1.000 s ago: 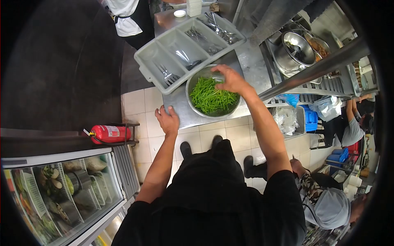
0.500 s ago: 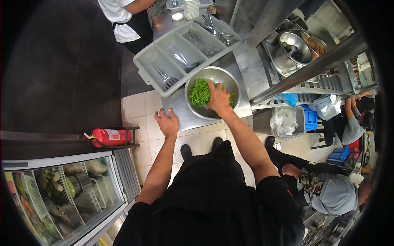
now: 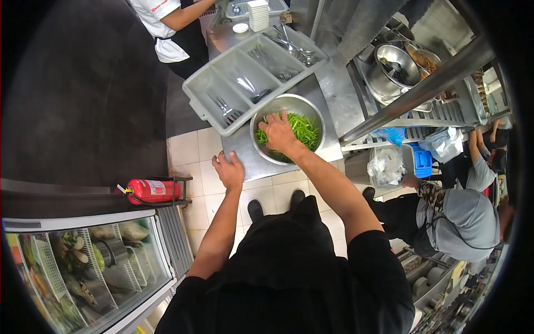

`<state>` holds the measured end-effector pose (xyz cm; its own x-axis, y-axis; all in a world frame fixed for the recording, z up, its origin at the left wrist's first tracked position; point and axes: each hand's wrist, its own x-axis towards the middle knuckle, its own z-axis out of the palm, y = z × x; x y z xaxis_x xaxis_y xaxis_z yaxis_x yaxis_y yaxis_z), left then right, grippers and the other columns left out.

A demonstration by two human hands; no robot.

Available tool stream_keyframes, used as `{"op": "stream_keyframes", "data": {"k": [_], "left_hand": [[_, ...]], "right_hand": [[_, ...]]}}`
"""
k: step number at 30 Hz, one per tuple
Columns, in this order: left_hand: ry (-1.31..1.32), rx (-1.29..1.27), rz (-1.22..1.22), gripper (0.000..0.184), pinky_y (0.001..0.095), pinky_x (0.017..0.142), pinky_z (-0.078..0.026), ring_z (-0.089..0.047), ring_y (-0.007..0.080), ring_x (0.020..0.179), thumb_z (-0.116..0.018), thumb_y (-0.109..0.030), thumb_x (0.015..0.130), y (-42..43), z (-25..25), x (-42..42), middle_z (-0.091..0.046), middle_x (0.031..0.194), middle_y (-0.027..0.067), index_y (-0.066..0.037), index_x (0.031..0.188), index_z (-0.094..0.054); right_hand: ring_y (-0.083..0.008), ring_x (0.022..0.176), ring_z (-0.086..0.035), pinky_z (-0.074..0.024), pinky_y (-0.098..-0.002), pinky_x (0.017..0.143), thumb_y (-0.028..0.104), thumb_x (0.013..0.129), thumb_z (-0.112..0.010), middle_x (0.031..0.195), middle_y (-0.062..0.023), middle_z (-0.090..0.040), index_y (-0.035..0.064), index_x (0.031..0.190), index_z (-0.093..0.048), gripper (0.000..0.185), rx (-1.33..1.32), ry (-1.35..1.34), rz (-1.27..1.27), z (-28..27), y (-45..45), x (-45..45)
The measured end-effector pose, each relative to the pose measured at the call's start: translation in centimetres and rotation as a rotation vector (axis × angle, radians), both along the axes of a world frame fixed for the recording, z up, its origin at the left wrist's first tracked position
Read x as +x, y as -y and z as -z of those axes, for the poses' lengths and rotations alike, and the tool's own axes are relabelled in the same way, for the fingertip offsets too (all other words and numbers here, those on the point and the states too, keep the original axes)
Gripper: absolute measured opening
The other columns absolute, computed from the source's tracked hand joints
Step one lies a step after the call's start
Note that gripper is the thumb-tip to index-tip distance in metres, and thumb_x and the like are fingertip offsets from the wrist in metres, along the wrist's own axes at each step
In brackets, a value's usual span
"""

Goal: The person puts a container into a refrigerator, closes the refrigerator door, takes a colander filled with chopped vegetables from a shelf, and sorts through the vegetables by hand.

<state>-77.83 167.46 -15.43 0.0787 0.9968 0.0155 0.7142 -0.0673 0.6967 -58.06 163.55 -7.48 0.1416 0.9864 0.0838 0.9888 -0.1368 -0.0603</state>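
Note:
A round metal bowl [image 3: 319,116] of cut green vegetables [image 3: 303,129] stands on the steel table [image 3: 253,167]. My right hand [image 3: 278,133] is inside the bowl, over its left part, fingers apart and touching the greens. Whether anything lies under its palm is hidden. At the table's front left corner my left hand [image 3: 228,168] rests on the edge with its fingers spread, holding nothing. Just behind the bowl, a grey divided tray [image 3: 194,106] holds forks, spoons and other cutlery.
A person in white [image 3: 167,28] stands at the back left, another in grey [image 3: 461,222] at the right. A metal rail [image 3: 411,97] slants beside the table. A red fire extinguisher [image 3: 153,191] and glass-doored fridge [image 3: 89,267] are at the left.
My right hand has gone down into the bowl and across to its left side, shifting the greens. My left hand stays at the table edge. The person in grey has moved.

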Motion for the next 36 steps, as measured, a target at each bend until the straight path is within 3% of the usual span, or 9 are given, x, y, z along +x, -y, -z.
{"op": "stream_keyframes", "data": {"k": [4, 10, 13, 18, 21, 23, 25, 28, 36], "left_hand": [[0.010, 0.002, 0.006, 0.052, 0.0496, 0.103, -0.037, -0.042, 0.0471, 0.124, -0.048, -0.038, 0.094, -0.1, 0.2, -0.1, -0.030, 0.142, 0.0302, -0.002, 0.131, -0.046], [0.009, -0.027, 0.004, 0.051, 0.0495, 0.103, -0.037, -0.043, 0.0465, 0.123, -0.048, -0.038, 0.094, 0.0, -0.5, 0.0, -0.030, 0.143, 0.0297, -0.002, 0.131, -0.046], [-0.001, -0.025, 0.000, 0.052, 0.0494, 0.103, -0.038, -0.042, 0.0460, 0.124, -0.048, -0.038, 0.094, 0.1, -0.4, 0.0, -0.030, 0.143, 0.0291, -0.002, 0.132, -0.046], [-0.024, -0.020, 0.000, 0.053, 0.0495, 0.103, -0.038, -0.042, 0.0459, 0.125, -0.048, -0.038, 0.094, 0.0, -0.3, 0.1, -0.031, 0.143, 0.0289, -0.002, 0.132, -0.046], [-0.018, -0.023, 0.000, 0.053, 0.0496, 0.104, -0.037, -0.041, 0.0461, 0.126, -0.048, -0.038, 0.094, 0.1, -0.4, 0.2, -0.031, 0.143, 0.0292, -0.001, 0.132, -0.046], [-0.013, -0.019, 0.001, 0.053, 0.0496, 0.104, -0.037, -0.041, 0.0461, 0.126, -0.048, -0.038, 0.094, 0.1, -0.4, 0.2, -0.031, 0.143, 0.0293, -0.001, 0.132, -0.046], [0.015, -0.035, 0.010, 0.054, 0.0497, 0.104, -0.036, -0.040, 0.0463, 0.126, -0.048, -0.039, 0.094, -0.1, -0.1, 0.0, -0.031, 0.143, 0.0296, -0.001, 0.132, -0.046], [-0.005, -0.015, 0.015, 0.054, 0.0496, 0.104, -0.036, -0.039, 0.0466, 0.127, -0.047, -0.039, 0.094, -0.1, 0.1, -0.1, -0.030, 0.143, 0.0296, -0.001, 0.133, -0.045], [0.012, -0.030, 0.001, 0.054, 0.0499, 0.104, -0.036, -0.041, 0.0465, 0.126, -0.047, -0.039, 0.094, 0.0, -0.5, 0.0, -0.030, 0.143, 0.0288, -0.002, 0.133, -0.045]], "right_hand": [[-0.0297, 0.114, -0.053, -0.0239, -0.0591, 0.108, 0.019, 0.064, -0.078, 0.110, -0.0097, -0.061, 0.0155, 0.098, -0.067, 0.036, 0.097, -0.106, -0.067, 0.0, 0.4, 1.7], [-0.0297, 0.113, -0.054, -0.0403, -0.0377, 0.103, 0.001, 0.060, -0.078, 0.114, -0.0102, -0.062, 0.0075, 0.092, -0.066, 0.035, 0.187, -0.687, -0.336, -5.9, 2.3, 7.3], [-0.0285, 0.119, -0.051, -0.0393, -0.0382, 0.105, -0.001, 0.061, -0.077, 0.120, -0.0112, -0.059, 0.0067, 0.091, -0.065, 0.033, 0.118, -0.722, -0.274, -6.0, 4.6, 9.8], [-0.0334, 0.124, -0.047, -0.0356, -0.0375, 0.109, 0.009, 0.059, -0.081, 0.131, -0.0153, -0.052, 0.0115, 0.117, -0.059, 0.062, -0.059, -0.775, -0.109, -5.6, 6.6, 11.0], [-0.0367, 0.125, -0.046, -0.0366, -0.0405, 0.109, 0.015, 0.057, -0.084, 0.136, -0.0181, -0.048, 0.0153, 0.133, -0.050, 0.083, -0.058, -0.701, -0.071, -4.0, 6.9, 8.4], [-0.0382, 0.126, -0.045, -0.0398, -0.0434, 0.106, 0.018, 0.056, -0.085, 0.138, -0.0196, -0.044, 0.0169, 0.138, -0.045, 0.092, -0.068, -0.389, 0.155, -2.6, 6.3, 5.7], [-0.0389, 0.121, -0.050, -0.0454, -0.0442, 0.099, 0.016, 0.057, -0.084, 0.134, -0.0195, -0.048, 0.0180, 0.134, -0.048, 0.086, -0.018, -0.249, 0.165, -2.2, 5.5, 5.1], [-0.0386, 0.105, -0.059, -0.0502, -0.0428, 0.090, 0.005, 0.060, -0.079, 0.119, -0.0176, -0.056, 0.0172, 0.122, -0.055, 0.068, -0.069, -0.493, 0.092, -2.8, 4.4, 6.6], [-0.0339, 0.115, -0.054, -0.0467, -0.0392, 0.097, 0.003, 0.061, -0.078, 0.123, -0.0189, -0.055, 0.0126, 0.121, -0.056, 0.065, 0.137, -0.648, -0.085, -5.9, 4.7, 8.4]]}}
